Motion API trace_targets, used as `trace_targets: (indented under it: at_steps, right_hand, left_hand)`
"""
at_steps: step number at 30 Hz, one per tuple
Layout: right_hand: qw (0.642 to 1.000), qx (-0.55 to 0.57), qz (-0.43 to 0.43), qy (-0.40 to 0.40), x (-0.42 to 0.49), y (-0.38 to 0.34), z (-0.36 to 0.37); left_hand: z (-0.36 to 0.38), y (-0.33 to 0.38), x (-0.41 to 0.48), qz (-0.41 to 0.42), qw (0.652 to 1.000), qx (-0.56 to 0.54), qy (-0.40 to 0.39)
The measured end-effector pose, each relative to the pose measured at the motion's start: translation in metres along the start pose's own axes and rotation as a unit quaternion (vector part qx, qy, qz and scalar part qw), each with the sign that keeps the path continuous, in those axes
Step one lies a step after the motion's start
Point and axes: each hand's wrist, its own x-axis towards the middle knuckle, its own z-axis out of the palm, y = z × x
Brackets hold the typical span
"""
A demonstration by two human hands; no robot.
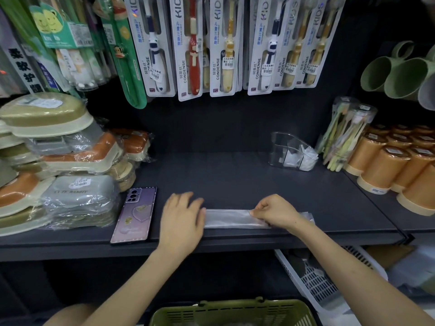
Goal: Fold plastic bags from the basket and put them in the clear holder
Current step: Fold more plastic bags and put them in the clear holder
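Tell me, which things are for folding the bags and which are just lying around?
For the job: plastic bag flat on the shelf; left hand on its end; right hand pinching it; clear holder with folded bags inside; green basket below.
Just lying about: phone, soap boxes, kids' toothbrushes, orange cups, green mugs.

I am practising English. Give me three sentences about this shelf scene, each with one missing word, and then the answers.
1. The purple phone lies to the ____ of the left hand.
2. The right hand pinches the plastic bag, and the clear holder stands farther back on the ____ side of the shelf.
3. The basket below the shelf is ____ in colour.

Missing words: left; right; green.
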Motion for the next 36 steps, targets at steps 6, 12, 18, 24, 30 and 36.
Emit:
trace_targets:
  at_steps: [6,12,18,24,30,36]
  right_hand:
    - [1.000,-0.012,-0.001,-0.004,-0.003,-0.003,-0.002]
    - [0.998,0.043,0.007,-0.041,-0.005,-0.003,-0.006]
    - [0.923,-0.189,-0.181,0.281,-0.016,-0.008,0.011]
    - [0.925,-0.312,-0.203,0.081,-0.023,-0.020,0.062]
    - [0.943,-0.317,-0.075,0.061,-0.038,0.042,0.024]
    - [0.977,-0.197,-0.035,0.078,-0.042,0.050,-0.011]
  left_hand:
    - [0.008,0.023,-0.003,-0.072,0.962,-0.002,-0.263]
    - [0.013,0.024,-0.005,-0.075,0.954,0.026,-0.289]
    - [0.015,0.024,-0.003,-0.072,0.953,0.022,-0.294]
    - [0.016,0.025,-0.004,-0.080,0.953,0.019,-0.291]
    - [0.014,0.024,-0.002,-0.076,0.949,0.032,-0.303]
    - [0.015,0.023,-0.002,-0.065,0.950,0.032,-0.303]
